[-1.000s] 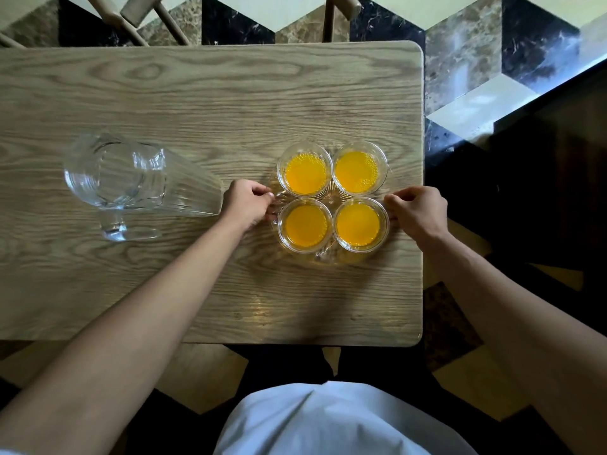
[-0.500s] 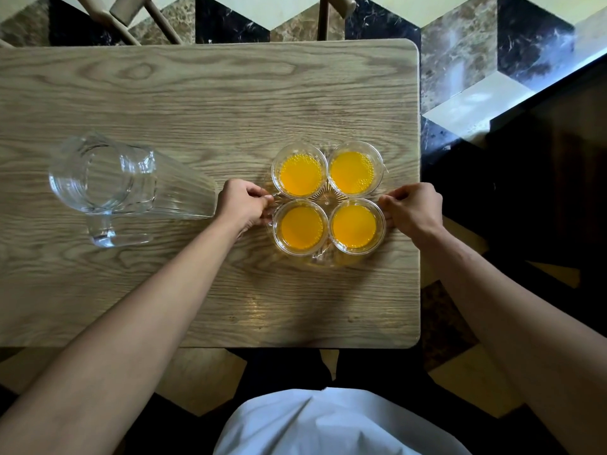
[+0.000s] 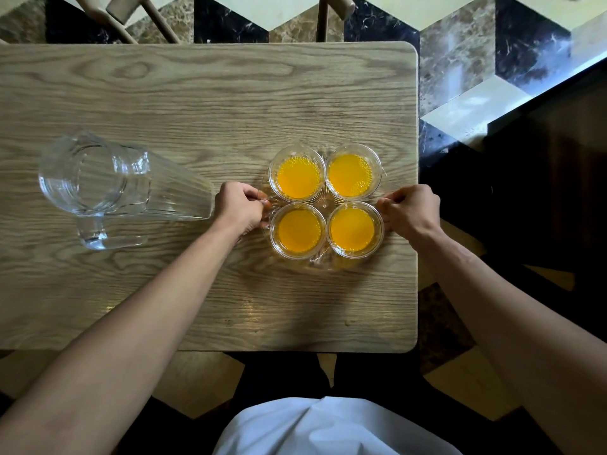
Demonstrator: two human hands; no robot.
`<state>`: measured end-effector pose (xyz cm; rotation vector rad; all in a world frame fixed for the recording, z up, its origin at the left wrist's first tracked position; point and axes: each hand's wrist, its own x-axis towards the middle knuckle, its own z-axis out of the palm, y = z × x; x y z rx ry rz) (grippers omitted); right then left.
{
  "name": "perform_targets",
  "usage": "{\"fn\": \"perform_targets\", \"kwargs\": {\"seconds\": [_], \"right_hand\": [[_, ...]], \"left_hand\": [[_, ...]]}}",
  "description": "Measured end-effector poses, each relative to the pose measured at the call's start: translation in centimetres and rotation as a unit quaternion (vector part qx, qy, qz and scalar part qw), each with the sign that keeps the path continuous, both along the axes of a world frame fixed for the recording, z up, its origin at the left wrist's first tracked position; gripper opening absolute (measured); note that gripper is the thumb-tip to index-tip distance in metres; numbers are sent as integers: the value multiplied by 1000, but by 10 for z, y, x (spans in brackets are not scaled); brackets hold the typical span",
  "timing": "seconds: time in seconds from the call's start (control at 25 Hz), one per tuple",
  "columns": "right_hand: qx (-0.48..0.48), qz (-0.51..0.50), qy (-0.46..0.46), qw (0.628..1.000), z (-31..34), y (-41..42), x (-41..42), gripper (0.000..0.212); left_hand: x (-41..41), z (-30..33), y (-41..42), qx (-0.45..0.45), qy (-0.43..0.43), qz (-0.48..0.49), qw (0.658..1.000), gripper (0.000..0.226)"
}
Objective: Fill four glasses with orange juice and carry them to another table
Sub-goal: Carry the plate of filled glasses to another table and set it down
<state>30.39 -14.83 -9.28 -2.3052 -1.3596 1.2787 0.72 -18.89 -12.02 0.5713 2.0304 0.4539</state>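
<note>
Spanning the view: rounded-corner, oak-grained desk [image 3: 203, 103] over geometric marble floor [image 3: 460, 54]. Lying sideways at left: ribbed clear glass pitcher [image 3: 108, 188]. Gripping opposite rims of patterned glass tray [image 3: 323, 262]: left hand [image 3: 238, 208], right hand [image 3: 414, 210]. Sitting clustered inside: four round juice-filled glasses [image 3: 299, 229].

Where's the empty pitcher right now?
In the head view, the pitcher stands on the left part of the wooden table, just left of the left hand, across it from the four juice glasses.
</note>
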Motion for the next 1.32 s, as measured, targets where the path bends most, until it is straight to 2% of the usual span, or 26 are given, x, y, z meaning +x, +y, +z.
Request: {"fn": "perform_targets", "kwargs": {"seconds": [0.8,1.16,1.32], "right_hand": [[22,18,-12,1000,19,-8,2,14],[28,15,-10,999,41,-38,11,12],[33,1,-15,999,48,-53,9,12]], "left_hand": [[2,38,-13,21,17,-12,1000,30],[9,61,-38,35,12,-34,999,37],[9,72,-52,41,-5,-22,999,29]]}}
